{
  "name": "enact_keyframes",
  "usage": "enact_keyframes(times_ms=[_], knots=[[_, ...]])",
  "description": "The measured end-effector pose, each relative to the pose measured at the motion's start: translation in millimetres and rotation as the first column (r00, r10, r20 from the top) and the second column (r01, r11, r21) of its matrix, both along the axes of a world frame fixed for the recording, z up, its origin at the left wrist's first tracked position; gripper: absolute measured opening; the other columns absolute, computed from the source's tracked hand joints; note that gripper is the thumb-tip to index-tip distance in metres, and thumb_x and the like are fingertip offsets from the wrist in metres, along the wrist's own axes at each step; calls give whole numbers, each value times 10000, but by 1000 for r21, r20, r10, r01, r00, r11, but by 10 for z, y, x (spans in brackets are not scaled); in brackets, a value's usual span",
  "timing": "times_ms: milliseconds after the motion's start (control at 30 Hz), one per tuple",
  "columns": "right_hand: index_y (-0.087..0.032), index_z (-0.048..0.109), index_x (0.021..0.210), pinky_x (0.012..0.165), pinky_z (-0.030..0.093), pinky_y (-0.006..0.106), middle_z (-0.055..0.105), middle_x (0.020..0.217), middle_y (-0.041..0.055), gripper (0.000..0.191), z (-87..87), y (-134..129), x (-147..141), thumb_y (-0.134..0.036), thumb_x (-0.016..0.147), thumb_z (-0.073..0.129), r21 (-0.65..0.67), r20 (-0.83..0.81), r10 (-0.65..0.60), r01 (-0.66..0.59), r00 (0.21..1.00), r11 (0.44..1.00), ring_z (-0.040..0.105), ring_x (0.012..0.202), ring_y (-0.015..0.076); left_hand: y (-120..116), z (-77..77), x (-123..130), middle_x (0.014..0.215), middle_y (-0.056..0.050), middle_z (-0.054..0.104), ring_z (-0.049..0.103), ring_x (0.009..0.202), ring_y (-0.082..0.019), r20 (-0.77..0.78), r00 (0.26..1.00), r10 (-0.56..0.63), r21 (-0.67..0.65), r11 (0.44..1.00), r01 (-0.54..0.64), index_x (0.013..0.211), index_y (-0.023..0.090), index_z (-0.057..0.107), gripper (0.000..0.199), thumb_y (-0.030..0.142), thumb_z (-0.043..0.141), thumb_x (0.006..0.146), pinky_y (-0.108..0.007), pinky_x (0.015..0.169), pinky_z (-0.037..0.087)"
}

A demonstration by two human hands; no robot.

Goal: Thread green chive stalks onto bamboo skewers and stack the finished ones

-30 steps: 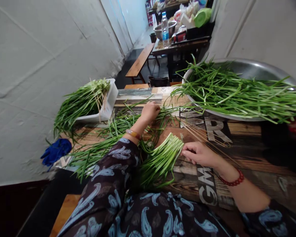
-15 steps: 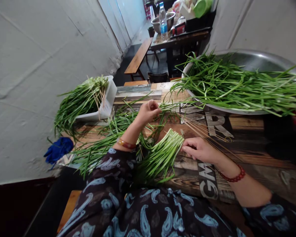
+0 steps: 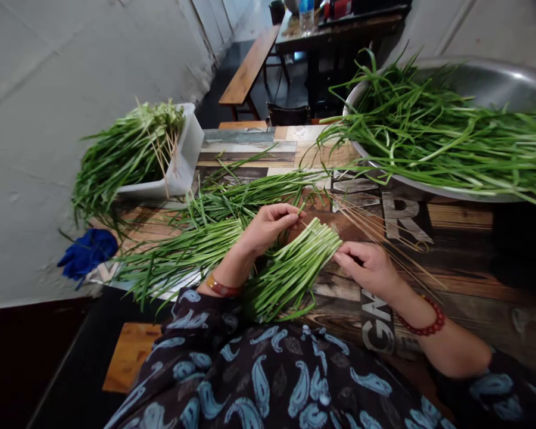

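Observation:
A flat row of garlic chives [image 3: 295, 268] lies in front of me, pale cut ends pointing away, threaded side by side on a thin wooden skewer whose left end just shows. My left hand [image 3: 268, 227] is closed in a pinch on a chive stalk [image 3: 301, 208], held by the skewer's left end. At the row's right edge my right hand [image 3: 368, 265] is closed, thumb and fingers pinching the end of the skewered row. The fingers hide most of the skewer there. Loose chives [image 3: 183, 247] lie under and beyond my left forearm.
Bare skewers [image 3: 370, 223] lie right of centre on the wood-patterned table [image 3: 455, 262]. A big metal basin [image 3: 509, 77] heaped with chives stands at back right. On the left are a white bin [image 3: 190, 158] of skewered chives and a blue glove [image 3: 89, 253].
My left hand has come back from the loose chives to the row's left side, bringing a stalk. My right hand stays at the row's right edge. The view has tipped downward.

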State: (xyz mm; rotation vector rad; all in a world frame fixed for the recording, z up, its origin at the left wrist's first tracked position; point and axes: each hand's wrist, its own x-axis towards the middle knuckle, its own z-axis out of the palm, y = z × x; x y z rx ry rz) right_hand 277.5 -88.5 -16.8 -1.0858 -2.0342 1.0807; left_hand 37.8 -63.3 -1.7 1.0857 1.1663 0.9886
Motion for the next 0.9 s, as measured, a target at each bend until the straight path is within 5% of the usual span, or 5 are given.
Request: enact_keyframes(times_ms=[233, 900], knots=[[-199, 623, 722, 575, 439, 224, 649, 620, 5, 195, 62, -18, -5, -209, 892, 526, 101, -6, -40, 40, 999, 994, 585, 554, 123, -53, 53, 4, 705, -35, 693, 581, 574, -92, -31, 999, -40, -61, 997, 38, 806, 119, 741, 271, 386, 740, 761, -202, 555, 459], [-219, 638, 743, 581, 494, 227, 685, 650, 10, 180, 60, 1, 3, -229, 892, 538, 53, 81, -55, 51, 995, 997, 619, 564, 129, -72, 53, 38, 659, -26, 658, 525, 525, -70, 33, 999, 6, -114, 994, -2, 838, 135, 766, 279, 391, 766, 728, -182, 482, 425]])
